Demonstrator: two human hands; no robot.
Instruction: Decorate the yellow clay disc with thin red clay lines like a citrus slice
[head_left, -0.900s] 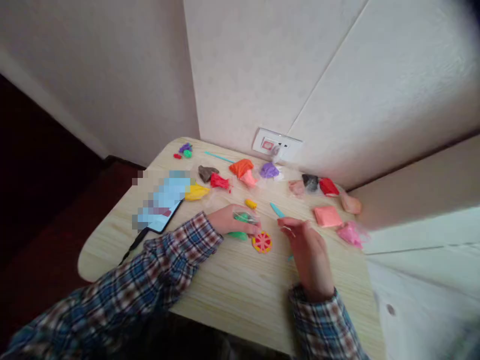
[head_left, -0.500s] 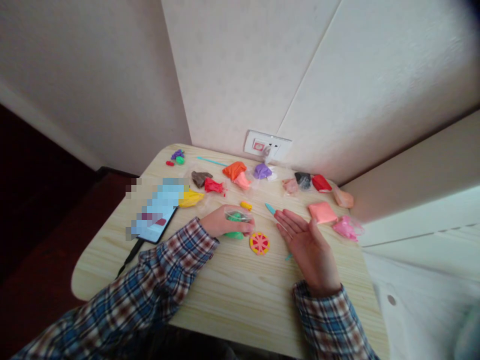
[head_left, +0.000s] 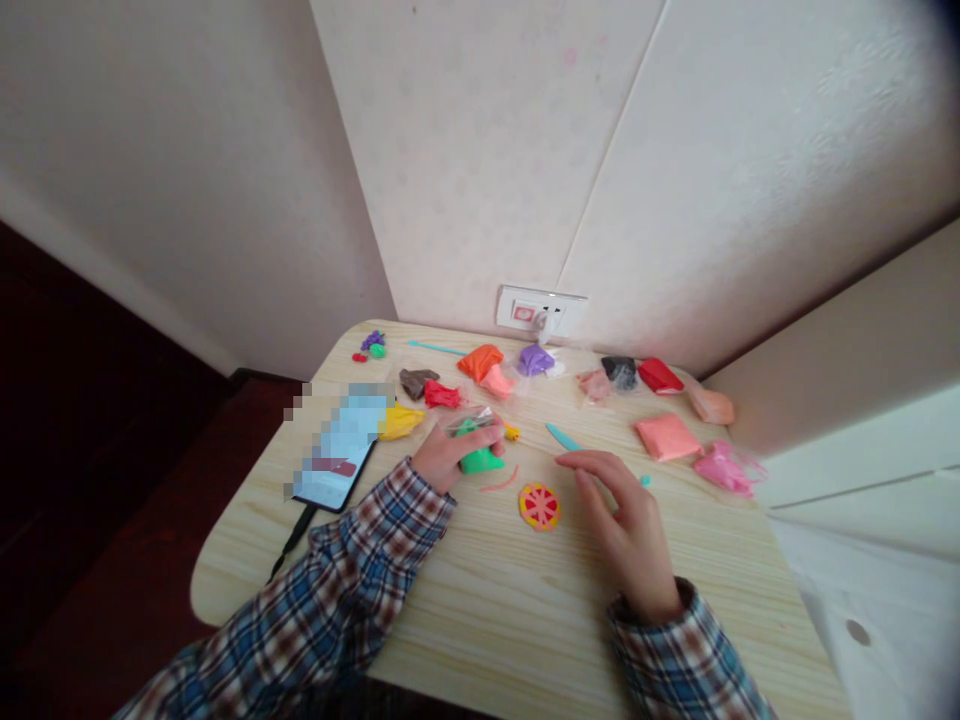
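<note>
My left hand (head_left: 441, 455) is closed round a clear plastic bag of green clay (head_left: 481, 458), lifted over the table. My right hand (head_left: 636, 540) hovers with thumb and forefinger apart and nothing visible between them; its other fingers are partly hidden. Between the hands lies a flat round clay piece (head_left: 539, 507), with a yellow rim and red wedges on pink. A thin, bent pink clay strip (head_left: 501, 484) is on the table below the bag. Just beyond my right fingertips rests a light-blue modelling tool (head_left: 561, 437), its rest hidden behind the hand. A small yellow clay piece (head_left: 512, 432) sits near the left fingers.
A phone (head_left: 341, 455) lies at the left, beside a yellow clay bag (head_left: 401, 421). Several clay bags line the back, including an orange one (head_left: 480, 361) and a purple one (head_left: 535, 360). A salmon clay packet (head_left: 667, 437) lies at the right, below the wall socket (head_left: 541, 310).
My left hand has moved the green clay bag away from the round piece, and the pink strip now shows. My right hand has turned from palm-up to its side, fingers bent.
</note>
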